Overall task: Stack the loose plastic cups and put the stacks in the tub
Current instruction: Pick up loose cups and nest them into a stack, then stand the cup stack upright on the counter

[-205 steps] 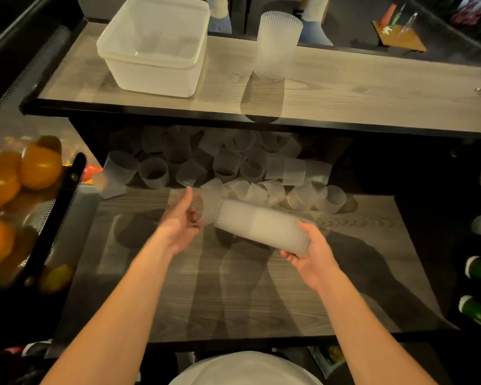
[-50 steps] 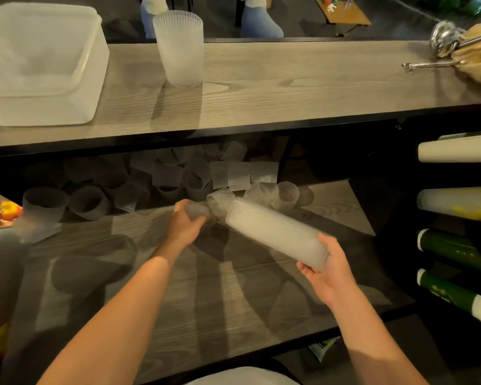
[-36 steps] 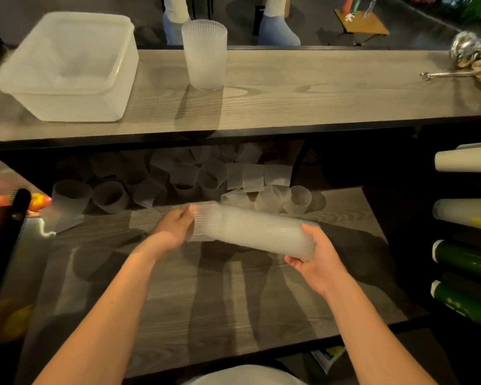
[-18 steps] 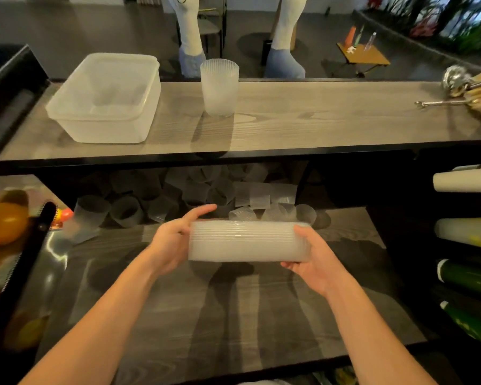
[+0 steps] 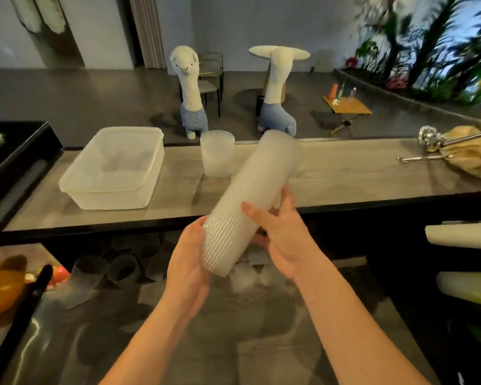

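A long stack of ribbed, frosted plastic cups (image 5: pixel 250 195) is held tilted in front of me, its far end raised toward the upper counter. My left hand (image 5: pixel 188 262) cups its near bottom end. My right hand (image 5: pixel 279 232) grips its side, thumb across the front. An empty translucent tub (image 5: pixel 114 187) sits on the upper counter at the left. A shorter upright stack of cups (image 5: pixel 217 154) stands right of the tub. Several loose cups (image 5: pixel 117 270) lie on the lower shelf, in shadow below the counter.
The upper wooden counter (image 5: pixel 345 176) runs across the view, with a crumpled brown paper bag (image 5: pixel 472 157) and metal tools (image 5: pixel 428 140) at its right end. Oranges (image 5: pixel 0 287) sit at the left. Rolls (image 5: pixel 461 237) are stored at the right.
The stack has gone from level and low over the lower shelf to raised and tilted, far end up toward the counter. My view has lifted to take in the room beyond.
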